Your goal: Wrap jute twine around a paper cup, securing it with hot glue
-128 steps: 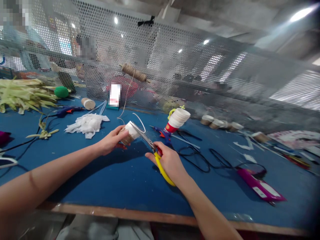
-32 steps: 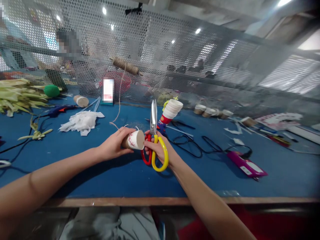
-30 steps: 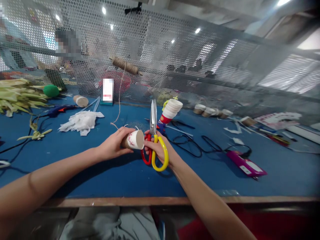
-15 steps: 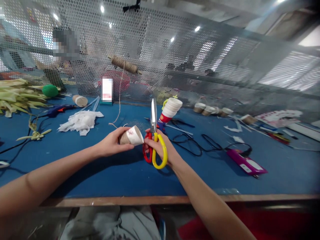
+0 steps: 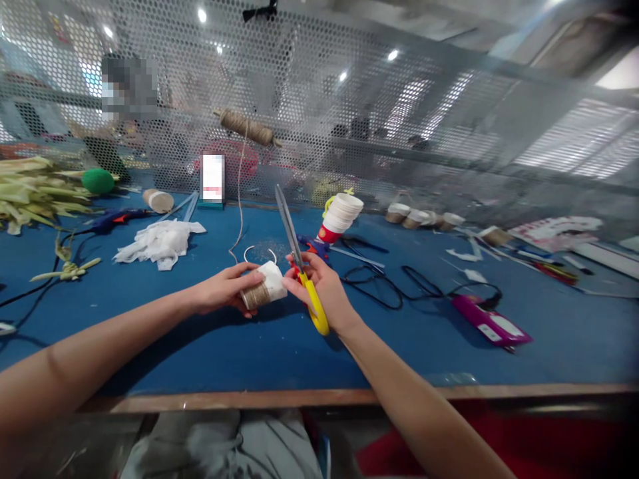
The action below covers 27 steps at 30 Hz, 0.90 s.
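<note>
- head view: left hand (image 5: 238,289) grips the tilted twine-wrapped cup (image 5: 269,283)
- right hand (image 5: 322,287) holds the scissors (image 5: 288,226), blades pointing away, fingertips at the cup's rim
- stacked cups (image 5: 341,216) lean beyond the right hand

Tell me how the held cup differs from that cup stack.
The held cup looks single; the cup stack is several nested together. The held cup has brown twine around part of it; the cup stack shows red near its bottom. Both have white surfaces.
</note>
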Each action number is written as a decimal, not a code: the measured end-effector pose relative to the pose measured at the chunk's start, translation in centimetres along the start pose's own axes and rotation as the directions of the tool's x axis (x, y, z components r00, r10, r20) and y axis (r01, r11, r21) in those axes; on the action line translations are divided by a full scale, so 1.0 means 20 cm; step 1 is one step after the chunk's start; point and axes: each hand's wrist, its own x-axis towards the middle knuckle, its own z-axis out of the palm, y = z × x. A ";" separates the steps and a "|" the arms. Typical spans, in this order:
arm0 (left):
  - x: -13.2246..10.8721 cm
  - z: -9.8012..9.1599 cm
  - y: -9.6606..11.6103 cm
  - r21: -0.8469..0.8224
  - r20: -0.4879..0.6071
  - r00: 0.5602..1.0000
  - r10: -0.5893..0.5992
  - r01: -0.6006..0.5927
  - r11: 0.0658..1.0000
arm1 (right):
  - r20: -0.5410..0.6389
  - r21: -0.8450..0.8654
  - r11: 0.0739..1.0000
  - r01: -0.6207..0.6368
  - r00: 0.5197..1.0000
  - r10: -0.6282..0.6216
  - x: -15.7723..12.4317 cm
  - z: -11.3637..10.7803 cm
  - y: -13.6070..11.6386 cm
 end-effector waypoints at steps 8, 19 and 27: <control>0.00 0.00 0.01 0.128 -0.030 1.000 0.001 0.003 0.992 | 0.066 0.053 0.993 -0.103 0.993 0.100 0.01 0.00 0.02; -0.02 0.01 0.04 0.256 -0.011 1.000 -0.008 0.010 0.967 | 0.098 0.055 0.989 -0.134 0.987 0.128 0.00 -0.01 0.00; -0.01 0.01 0.03 0.406 -0.031 0.996 0.089 -0.069 0.911 | 0.054 0.043 0.992 -0.121 0.991 0.119 -0.01 0.00 -0.02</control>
